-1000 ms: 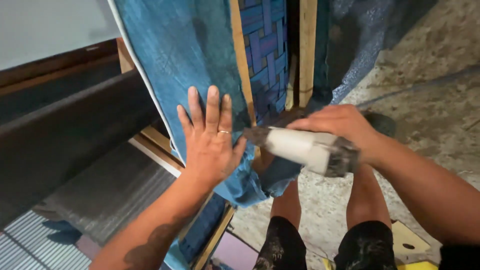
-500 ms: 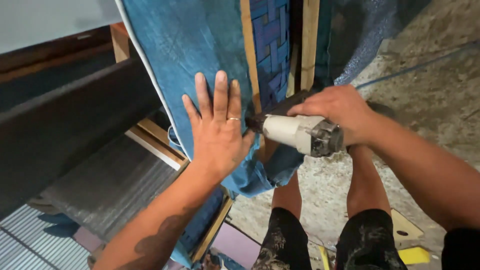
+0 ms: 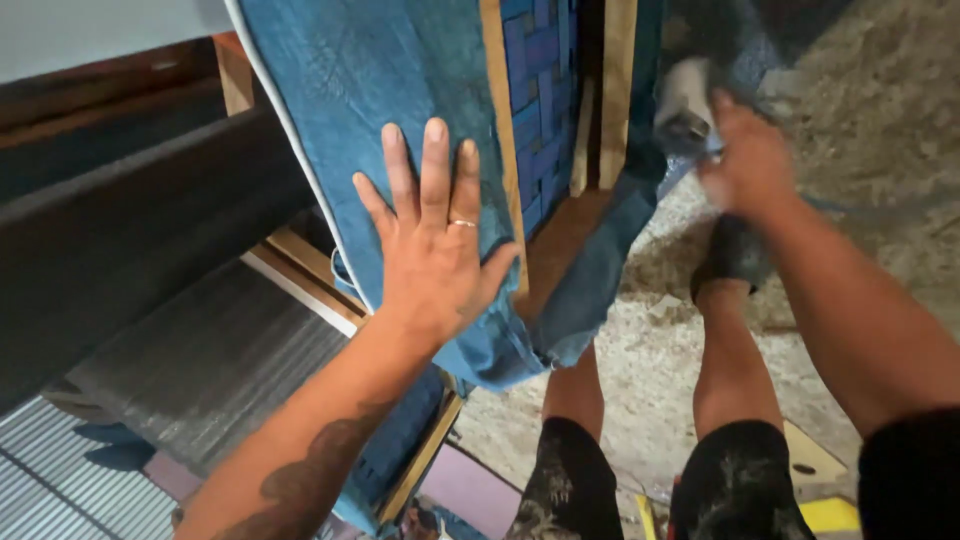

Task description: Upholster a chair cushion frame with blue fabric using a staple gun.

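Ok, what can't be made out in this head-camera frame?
- Right hand: smeared by motion blur, so its grip cannot be told.
- Pale tool at that hand: blurred, its kind and tip unclear.
- Blue fabric under the flat left hand: cut off by the top edge, and the hand covers part of it.
- Wooden frame: mostly hidden behind the fabric.
- Yellow thing on the floor: cropped by the bottom edge.
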